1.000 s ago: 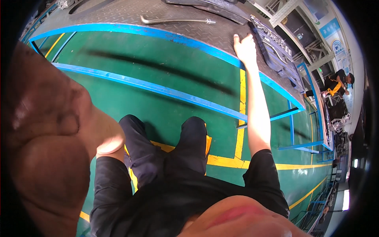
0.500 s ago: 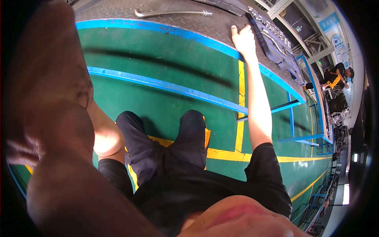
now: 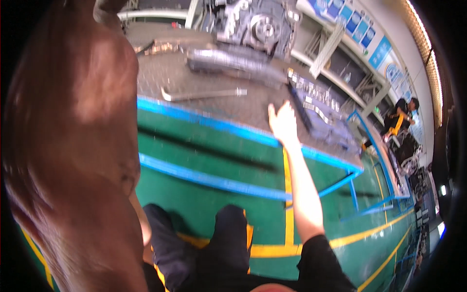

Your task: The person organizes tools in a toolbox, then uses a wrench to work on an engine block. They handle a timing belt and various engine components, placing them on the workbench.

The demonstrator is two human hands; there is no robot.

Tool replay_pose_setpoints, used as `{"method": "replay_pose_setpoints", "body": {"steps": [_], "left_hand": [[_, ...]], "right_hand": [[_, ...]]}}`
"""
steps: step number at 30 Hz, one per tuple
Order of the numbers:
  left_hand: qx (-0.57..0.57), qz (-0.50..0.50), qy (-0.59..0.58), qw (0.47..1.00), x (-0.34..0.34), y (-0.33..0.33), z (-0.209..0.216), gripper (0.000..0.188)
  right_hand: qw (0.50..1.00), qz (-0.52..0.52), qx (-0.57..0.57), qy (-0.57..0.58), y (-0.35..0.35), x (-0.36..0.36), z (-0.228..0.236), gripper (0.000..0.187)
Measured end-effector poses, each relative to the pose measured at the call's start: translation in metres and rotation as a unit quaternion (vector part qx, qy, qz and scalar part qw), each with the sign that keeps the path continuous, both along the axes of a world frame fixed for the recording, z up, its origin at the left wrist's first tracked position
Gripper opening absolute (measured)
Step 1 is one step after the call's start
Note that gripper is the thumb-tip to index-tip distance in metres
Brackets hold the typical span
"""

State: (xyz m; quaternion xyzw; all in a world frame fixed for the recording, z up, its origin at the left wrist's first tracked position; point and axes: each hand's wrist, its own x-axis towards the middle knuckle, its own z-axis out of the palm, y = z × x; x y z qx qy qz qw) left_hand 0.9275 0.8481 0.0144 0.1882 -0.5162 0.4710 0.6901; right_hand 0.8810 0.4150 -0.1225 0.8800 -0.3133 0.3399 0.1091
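Observation:
My left hand (image 3: 73, 121) is raised very near the camera and fills the left side as a dark, blurred shape. Its fingers are not clearly seen, nor whether they hold anything. My right hand (image 3: 283, 122) is stretched forward over the front edge of the workbench (image 3: 253, 109), thumb and fingers apart, with nothing in it. To its left, an L-shaped metal wrench (image 3: 204, 94) lies on the dark patterned bench top. Just to its right is an open socket set case (image 3: 321, 114) with rows of shiny sockets.
A long dark part (image 3: 233, 63) lies behind the wrench, and a metal engine (image 3: 265, 27) stands farther back. The bench has a blue frame (image 3: 209, 121) with a lower rail (image 3: 214, 182). At far right, a person (image 3: 401, 117) is near another blue-framed bench.
The view has tilted up, bringing the engine and more of the bench into sight. My left hand covers more of the left side. My right hand remains by the socket case.

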Motion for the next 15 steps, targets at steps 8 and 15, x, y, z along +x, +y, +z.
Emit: {"method": "replay_pose_setpoints", "body": {"steps": [8, 15], "left_hand": [[-0.036, 0.028, -0.05, 0.998, 0.029, 0.029, 0.067, 0.054], [-0.029, 0.047, -0.036, 0.998, 0.022, 0.035, 0.071, 0.059]], "right_hand": [[0.998, 0.009, 0.06, -0.026, 0.011, -0.005, 0.009, 0.076], [0.999, 0.007, 0.05, -0.018, 0.013, -0.006, 0.01, 0.068]]}}
